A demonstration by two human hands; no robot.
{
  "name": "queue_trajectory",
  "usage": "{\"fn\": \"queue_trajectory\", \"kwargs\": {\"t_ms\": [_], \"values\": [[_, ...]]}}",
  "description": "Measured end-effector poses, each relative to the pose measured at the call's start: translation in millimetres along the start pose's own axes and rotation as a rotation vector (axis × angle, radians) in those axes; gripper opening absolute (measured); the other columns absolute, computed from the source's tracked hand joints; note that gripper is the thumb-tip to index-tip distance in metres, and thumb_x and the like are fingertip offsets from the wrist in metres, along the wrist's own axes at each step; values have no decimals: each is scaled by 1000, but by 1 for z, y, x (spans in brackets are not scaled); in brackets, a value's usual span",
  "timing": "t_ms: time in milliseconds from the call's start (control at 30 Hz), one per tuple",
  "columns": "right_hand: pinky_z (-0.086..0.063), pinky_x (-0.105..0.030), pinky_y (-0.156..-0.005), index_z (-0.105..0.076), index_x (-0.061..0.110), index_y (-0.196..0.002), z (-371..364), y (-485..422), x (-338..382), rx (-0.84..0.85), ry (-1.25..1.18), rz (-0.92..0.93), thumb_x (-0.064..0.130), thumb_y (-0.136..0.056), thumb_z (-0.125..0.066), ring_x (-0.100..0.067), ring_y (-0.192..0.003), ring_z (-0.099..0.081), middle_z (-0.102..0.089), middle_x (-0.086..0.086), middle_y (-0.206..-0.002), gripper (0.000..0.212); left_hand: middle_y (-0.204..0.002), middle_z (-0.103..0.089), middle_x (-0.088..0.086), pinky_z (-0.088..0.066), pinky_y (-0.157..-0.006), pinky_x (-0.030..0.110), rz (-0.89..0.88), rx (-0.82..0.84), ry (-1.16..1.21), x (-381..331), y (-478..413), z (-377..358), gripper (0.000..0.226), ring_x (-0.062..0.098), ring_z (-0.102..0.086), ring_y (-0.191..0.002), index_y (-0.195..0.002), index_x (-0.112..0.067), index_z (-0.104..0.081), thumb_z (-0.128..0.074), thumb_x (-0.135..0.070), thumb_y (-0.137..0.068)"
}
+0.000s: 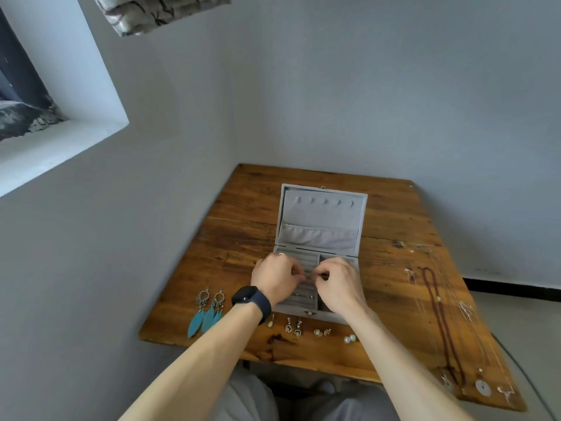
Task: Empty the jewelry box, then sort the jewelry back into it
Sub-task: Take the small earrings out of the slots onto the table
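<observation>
Head: hands (277,276) over jewelry box (321,208)

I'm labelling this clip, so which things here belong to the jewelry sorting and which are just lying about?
Part of the job: jewelry box, feather earrings, drop earrings, studs, pearl earrings, necklaces, left hand, right hand.

Just there: table, watch, curtain, window ledge.
</observation>
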State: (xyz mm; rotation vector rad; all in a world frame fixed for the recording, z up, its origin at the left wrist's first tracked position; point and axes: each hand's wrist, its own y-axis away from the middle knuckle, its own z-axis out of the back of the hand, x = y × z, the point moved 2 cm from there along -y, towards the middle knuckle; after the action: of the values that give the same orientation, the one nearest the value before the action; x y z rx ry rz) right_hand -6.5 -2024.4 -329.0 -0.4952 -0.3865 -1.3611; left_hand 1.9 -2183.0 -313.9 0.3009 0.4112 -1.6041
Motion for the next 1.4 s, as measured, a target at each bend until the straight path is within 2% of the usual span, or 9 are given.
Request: {"fn": "queue_trajectory", "kwargs": {"t_ms": [100, 200, 300, 400, 500, 600, 700, 867, 1400], "values": [[-45, -18, -83, -73, 26, -101, 15, 19, 7, -61, -184, -40, 24, -93, -67, -9, -102, -60, -65, 12, -104, 10, -105, -72, -12, -52, -81, 27, 42, -48, 104, 9, 15, 20, 12, 9, -63, -99, -97, -33, -75, -68, -40, -91], [-42, -4, -69, -72, 29, -102, 25, 50, 15, -90, -365, -71, 27, -93, -67, 6, -90, -61, -68, 19, -97, 10, -103, -71, -15, -54, -82, 23, 37, -121, 225, 22, 43, 35, 13, 1, -63, -98, -100, -32, -75, -70, -39, -90], [-42, 0, -67, -73, 30, -99, 20, 85, 21, -113, -501, -99, 27, -92, -69, 14, -91, -60, -70, 21, -95, 9, -99, -70, -19, -47, -82, 6, 42, -190, 346, 34, 82, 41, 12, -8, -61, -95, -101, -30, -75, -72, -33, -90], [-42, 0, -70, -73, 30, -98, 0, 116, 28, -90, -517, -98, 26, -91, -70, 15, -93, -58, -70, 22, -91, 9, -99, -70, -20, -40, -80, -1, 69, -206, 371, 46, 113, 33, 13, -13, -59, -95, -102, -27, -76, -73, -29, -89], [-44, -4, -75, -73, 30, -100, -26, 132, 35, -40, -448, -43, 27, -92, -69, 9, -93, -61, -68, 25, -92, 9, -102, -70, -17, -41, -81, 3, 114, -133, 338, 56, 132, 18, 14, -9, -60, -95, -105, -26, -75, -71, -28, -91], [-46, -22, -80, -73, 32, -100, -47, 137, 41, -49, -315, 2, 30, -92, -68, -3, -89, -58, -67, 20, -92, 9, -106, -69, -14, -47, -88, 16, 95, -84, 248, 62, 139, 8, 14, -1, -59, -98, -106, -26, -74, -69, -27, -93], [-41, -26, -76, -73, 34, -100, -60, 134, 47, -60, -208, -2, 33, -91, -68, -12, -91, -51, -68, 15, -96, 10, -107, -68, -12, -51, -89, 26, 57, -51, 149, 67, 139, 1, 13, 4, -57, -102, -104, -27, -74, -69, -29, -92], [-43, -33, -72, -75, 38, -99, -72, 133, 53, -87, -129, -20, 39, -89, -68, -12, -88, -46, -69, 17, -96, 12, -109, -65, -9, -43, -89, 23, 15, -37, 115, 73, 137, -2, 14, 9, -52, -108, -103, -28, -75, -72, -30, -89], [-40, -31, -72, -75, 40, -97, -77, 137, 48, -99, -148, 3, 40, -85, -71, -12, -88, -50, -59, 22, -85, 12, -111, -65, -6, -46, -96, 33, -15, -30, 189, 80, 139, -3, 18, 14, -54, -111, -103, -25, -77, -76, -29, -85]]}}
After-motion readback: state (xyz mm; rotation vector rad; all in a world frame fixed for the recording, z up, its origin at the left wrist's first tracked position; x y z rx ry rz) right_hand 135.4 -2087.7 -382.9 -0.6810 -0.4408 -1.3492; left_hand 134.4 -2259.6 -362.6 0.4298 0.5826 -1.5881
